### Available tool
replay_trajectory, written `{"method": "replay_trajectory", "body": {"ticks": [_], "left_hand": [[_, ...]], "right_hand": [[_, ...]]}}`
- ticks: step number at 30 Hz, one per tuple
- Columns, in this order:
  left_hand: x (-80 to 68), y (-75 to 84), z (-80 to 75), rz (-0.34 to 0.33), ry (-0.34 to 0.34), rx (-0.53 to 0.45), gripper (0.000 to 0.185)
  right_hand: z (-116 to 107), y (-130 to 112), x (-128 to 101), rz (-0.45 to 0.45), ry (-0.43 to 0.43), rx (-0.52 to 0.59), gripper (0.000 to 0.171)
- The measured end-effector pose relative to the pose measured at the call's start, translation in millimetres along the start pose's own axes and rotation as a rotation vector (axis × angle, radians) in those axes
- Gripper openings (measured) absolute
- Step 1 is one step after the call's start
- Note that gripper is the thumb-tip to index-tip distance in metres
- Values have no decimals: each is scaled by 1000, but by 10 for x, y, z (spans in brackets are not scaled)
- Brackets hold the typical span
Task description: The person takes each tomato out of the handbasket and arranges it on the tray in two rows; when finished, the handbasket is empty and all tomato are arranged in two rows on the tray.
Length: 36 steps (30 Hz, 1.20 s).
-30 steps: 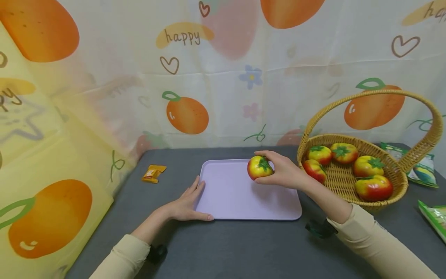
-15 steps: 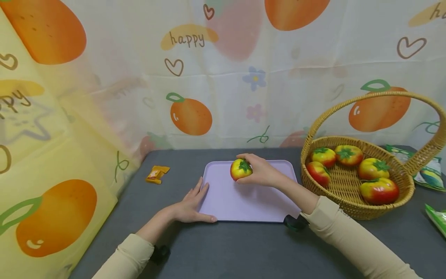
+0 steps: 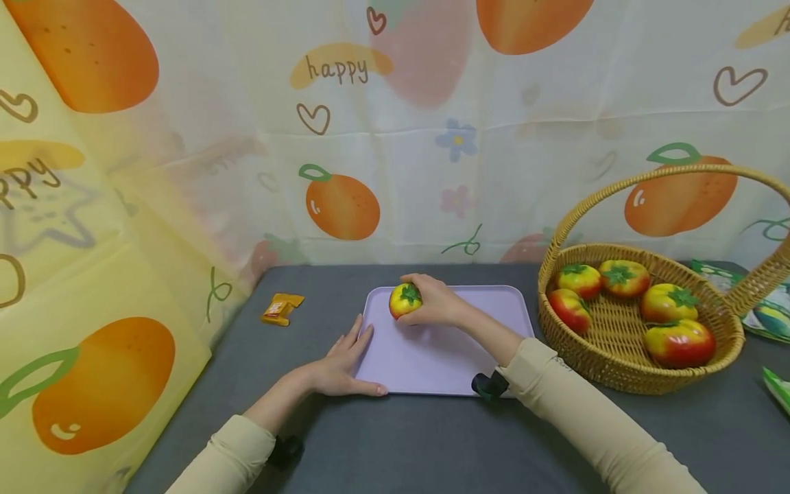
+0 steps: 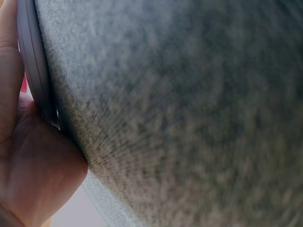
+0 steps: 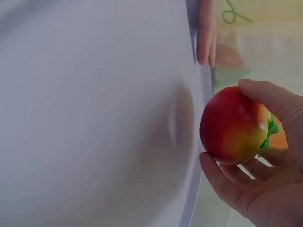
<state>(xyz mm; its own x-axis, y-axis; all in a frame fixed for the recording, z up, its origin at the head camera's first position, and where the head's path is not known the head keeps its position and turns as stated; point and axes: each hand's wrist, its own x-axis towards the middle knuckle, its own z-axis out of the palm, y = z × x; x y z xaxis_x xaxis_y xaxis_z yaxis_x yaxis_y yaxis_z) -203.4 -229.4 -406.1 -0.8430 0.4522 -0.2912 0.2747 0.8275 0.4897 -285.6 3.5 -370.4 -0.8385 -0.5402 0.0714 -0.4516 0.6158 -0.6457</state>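
My right hand (image 3: 432, 304) grips a red-and-yellow tomato (image 3: 404, 300) with a green stalk, low over the far left part of the lilac tray (image 3: 444, 357). In the right wrist view the tomato (image 5: 233, 125) sits between thumb and curled fingers, close above the tray (image 5: 94, 113). My left hand (image 3: 343, 362) lies flat at the tray's left front corner, fingers straight along its edge and thumb along the front rim. The left wrist view shows only the palm against the tray's rim (image 4: 33, 66) and the grey table (image 4: 189, 113).
A wicker basket (image 3: 617, 370) with a tall handle stands to the right of the tray and holds several more tomatoes (image 3: 679, 342). A small orange packet (image 3: 280, 308) lies at the left. Green packets (image 3: 762, 309) lie at the far right. Printed curtains close the back and left.
My right hand has carried the tomato leftward from near the basket to the tray's far left part and lowered it. The left hand has stayed at the tray's corner.
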Motion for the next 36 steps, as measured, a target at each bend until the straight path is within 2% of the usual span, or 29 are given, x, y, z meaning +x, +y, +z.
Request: {"method": "replay_trajectory", "body": {"ticks": [12, 23, 36], "left_hand": [[-29, -21, 68, -4, 12, 5, 115], [3, -16, 33, 5, 20, -5, 115], [7, -25, 32, 6, 18, -1, 114]], "right_hand": [[186, -20, 204, 34, 3, -16, 75], [215, -115, 374, 7, 21, -43, 76], [245, -94, 393, 6, 11, -50, 76]]}}
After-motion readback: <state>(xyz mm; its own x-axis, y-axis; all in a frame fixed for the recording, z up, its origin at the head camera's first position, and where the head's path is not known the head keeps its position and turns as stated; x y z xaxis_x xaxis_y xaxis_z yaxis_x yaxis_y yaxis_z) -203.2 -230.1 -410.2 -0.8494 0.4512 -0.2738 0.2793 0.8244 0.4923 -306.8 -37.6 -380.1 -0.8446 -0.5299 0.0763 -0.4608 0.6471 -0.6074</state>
